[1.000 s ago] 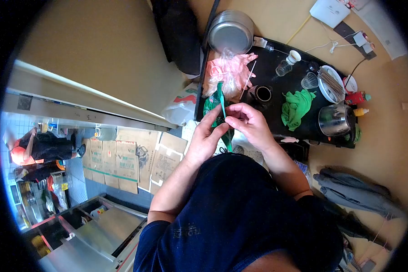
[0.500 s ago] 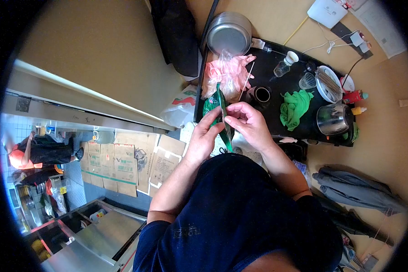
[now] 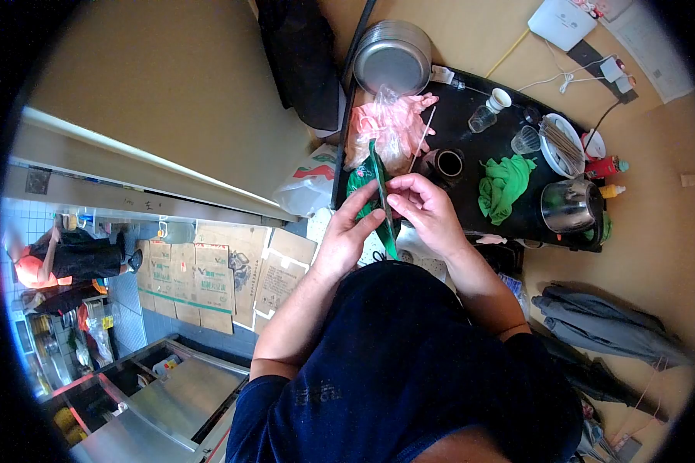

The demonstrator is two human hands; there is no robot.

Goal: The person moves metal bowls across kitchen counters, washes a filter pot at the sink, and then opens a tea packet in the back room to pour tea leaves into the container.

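Left hand (image 3: pixel 346 235), right hand (image 3: pixel 428 214) | grip: both pinching glossy, creased green plastic bag (image 3: pixel 358 179) | crumpled green cloth (image 3: pixel 505 189) near

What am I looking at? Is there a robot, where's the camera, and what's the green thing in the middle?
No robot here! It's a person working with bare hands. The camera is worn on their head, looking forward and down, so you see their arms and dark shirt from above. The left hand and right hand hold a shiny green bag by the fingertips. Past them is a black table with pink gloves, a green cloth, a white bowl of sticks and a metal pot.
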